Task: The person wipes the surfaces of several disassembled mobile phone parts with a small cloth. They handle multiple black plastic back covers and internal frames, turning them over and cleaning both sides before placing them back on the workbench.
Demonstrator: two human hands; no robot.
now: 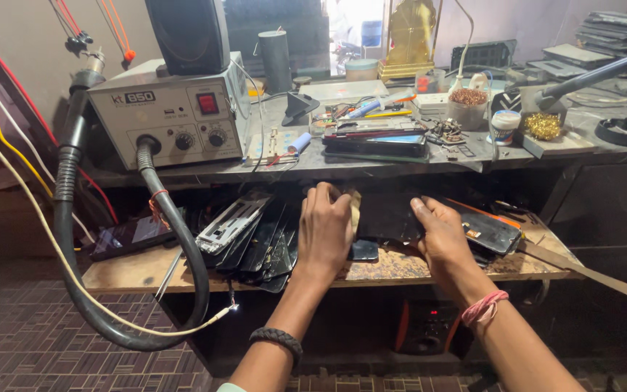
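Both hands, left hand (324, 231) and right hand (440, 236), rest on phone panels (255, 236) (lower shelf).

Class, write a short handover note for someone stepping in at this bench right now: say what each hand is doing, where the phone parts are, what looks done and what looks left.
Left hand: reaching into the lower wooden shelf, resting on a dark phone part; grip unclear.
Right hand: flat on a dark phone panel further right on the same shelf.
Stack of phone panels lies left of the left hand; another phone sits at the shelf's far left.
Upper bench: hot-air station, stacked phones.
Done: nothing lifted out. Left: parts remain on the shelf.
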